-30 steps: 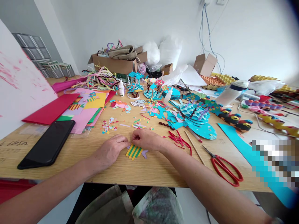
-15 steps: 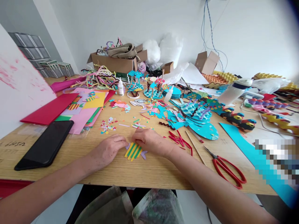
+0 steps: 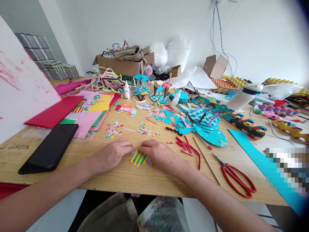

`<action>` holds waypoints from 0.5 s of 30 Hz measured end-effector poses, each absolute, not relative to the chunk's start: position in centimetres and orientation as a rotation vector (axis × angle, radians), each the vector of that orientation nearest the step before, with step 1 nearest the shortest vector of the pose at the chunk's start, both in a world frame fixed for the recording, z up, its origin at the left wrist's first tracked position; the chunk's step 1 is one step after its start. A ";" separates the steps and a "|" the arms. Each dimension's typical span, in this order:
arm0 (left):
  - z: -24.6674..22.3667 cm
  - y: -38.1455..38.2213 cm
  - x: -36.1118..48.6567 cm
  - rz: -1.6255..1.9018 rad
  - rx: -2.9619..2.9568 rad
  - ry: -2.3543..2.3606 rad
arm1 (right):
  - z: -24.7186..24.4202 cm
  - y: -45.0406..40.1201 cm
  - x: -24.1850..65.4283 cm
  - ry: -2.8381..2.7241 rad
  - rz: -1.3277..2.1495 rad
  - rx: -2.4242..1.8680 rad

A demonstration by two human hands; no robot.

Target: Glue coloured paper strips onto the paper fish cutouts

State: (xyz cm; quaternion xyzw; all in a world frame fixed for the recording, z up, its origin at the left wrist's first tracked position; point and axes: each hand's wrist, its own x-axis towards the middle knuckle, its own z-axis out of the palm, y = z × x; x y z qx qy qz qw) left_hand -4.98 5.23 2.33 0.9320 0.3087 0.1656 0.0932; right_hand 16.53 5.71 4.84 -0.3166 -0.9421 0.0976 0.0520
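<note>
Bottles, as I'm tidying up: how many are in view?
3. A small white bottle stands in front of the cardboard box, a small translucent bottle is beside the stacked blue discs, and a large bottle is farther right, behind the dark painted figures. Clutter may hide more.

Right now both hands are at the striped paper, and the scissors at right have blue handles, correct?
Not blue: the head view shows the scissors at right with red handles. The left hand and right hand are at the striped paper.

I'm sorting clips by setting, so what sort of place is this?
Probably a craft workspace: red-handled scissors, a glue bottle and coloured paper sheets lie about on a wooden table.
</note>
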 end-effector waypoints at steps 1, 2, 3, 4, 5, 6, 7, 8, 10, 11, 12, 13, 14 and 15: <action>2.4 5.3 -4.9 0.491 2.761 0.914 | 4.8 5.6 16.5 -2.840 0.314 -0.972; 2.4 5.5 -4.9 0.494 2.754 0.911 | 4.8 5.6 16.6 -2.796 0.338 -0.987; 2.5 5.6 -4.9 0.496 2.743 0.908 | 4.8 5.5 16.6 -2.729 0.365 -1.017; 2.5 5.8 -4.8 0.496 2.729 0.903 | 4.9 5.5 16.7 -2.647 0.389 -1.068; 2.5 5.9 -4.8 0.498 2.711 0.894 | 4.9 5.5 16.8 -2.568 0.412 -1.128; 2.5 6.1 -4.8 0.500 2.693 0.883 | 4.9 5.5 16.8 -2.506 0.433 -1.186; 2.5 6.3 -4.8 0.501 2.676 0.873 | 4.9 5.5 16.8 -2.472 0.449 -1.232; 2.5 6.5 -4.7 0.500 2.663 0.865 | 4.8 5.4 16.8 -2.469 0.457 -1.262; 2.4 6.8 -4.7 0.493 2.653 0.853 | 4.7 5.0 16.5 -2.525 0.451 -1.275; 2.4 6.9 -4.6 0.486 2.654 0.847 | 4.7 4.8 16.4 -2.554 0.430 -1.277; 2.4 7.0 -4.6 0.476 2.657 0.840 | 4.7 4.5 16.2 -2.572 0.395 -1.290; 2.5 7.2 -4.5 0.464 2.659 0.831 | 4.7 4.2 16.0 -2.584 0.354 -1.311; 2.6 7.3 -4.4 0.454 2.660 0.817 | 4.7 3.9 15.8 -2.592 0.315 -1.331; 2.7 7.4 -4.3 0.447 2.659 0.804 | 4.6 3.6 15.6 -2.596 0.283 -1.347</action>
